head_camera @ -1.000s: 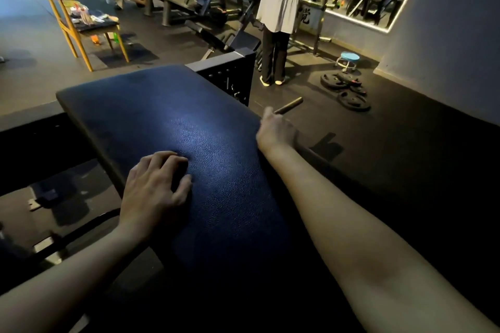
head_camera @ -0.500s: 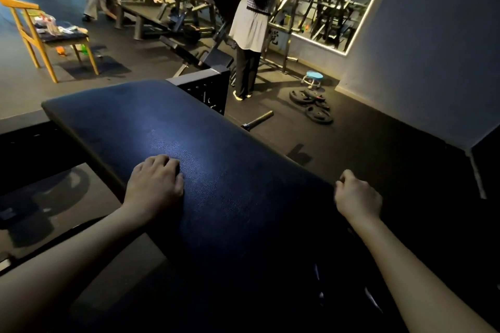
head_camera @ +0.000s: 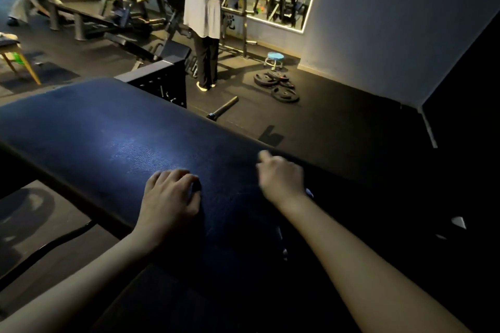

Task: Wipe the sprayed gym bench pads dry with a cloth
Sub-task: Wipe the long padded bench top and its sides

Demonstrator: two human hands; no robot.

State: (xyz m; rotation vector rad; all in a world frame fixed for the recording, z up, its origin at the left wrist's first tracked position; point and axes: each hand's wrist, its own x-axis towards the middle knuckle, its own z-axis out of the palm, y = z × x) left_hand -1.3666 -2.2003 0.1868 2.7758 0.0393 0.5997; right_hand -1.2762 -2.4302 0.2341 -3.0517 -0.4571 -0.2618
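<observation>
A dark blue padded gym bench pad [head_camera: 130,143] runs from the upper left to the bottom middle. My left hand [head_camera: 169,200] rests on the pad near its left edge, fingers loosely bent, with nothing plainly in it. My right hand [head_camera: 281,176] is blurred at the pad's right edge, its fingers curled in a fist. The cloth is dark and mostly hidden in that fist; only a pale scrap [head_camera: 309,193] shows beside the wrist.
A person in a white top [head_camera: 203,8] stands just beyond the bench, back turned. Weight plates [head_camera: 281,89], a small blue stool [head_camera: 273,58] and a loose bar [head_camera: 223,109] lie on the floor. Another person [head_camera: 27,0] bends at a far bench. A black rack [head_camera: 162,84] abuts the pad.
My right hand swept from the pad's far right edge back toward me, then in toward the middle. My left hand stayed planted. The view tilted upward.
</observation>
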